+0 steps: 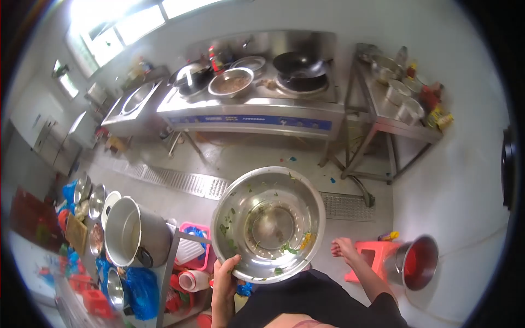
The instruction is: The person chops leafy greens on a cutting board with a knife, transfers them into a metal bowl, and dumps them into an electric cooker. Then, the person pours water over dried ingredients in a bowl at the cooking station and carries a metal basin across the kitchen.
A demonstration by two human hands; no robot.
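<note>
A wide metal basin [268,224] is held in front of the body, tilted so its inside shows. Green leaf scraps, pale bits and a little liquid lie in it, with a yellow-orange piece near its right side. My left hand [225,276] grips the basin's lower left rim, thumb over the edge. To the right of the basin and apart from it is my right hand [343,247], its fingers curled; whatever they might hold is too small to make out. It hangs near a red plastic stool [372,257].
A steel stove [251,112] with woks and a bowl of food stands ahead. At right are a side table [377,104] with containers and a metal bucket [413,262]. A large pot [134,232] and bowls crowd the left counter. Drain grates [180,179] cross the floor.
</note>
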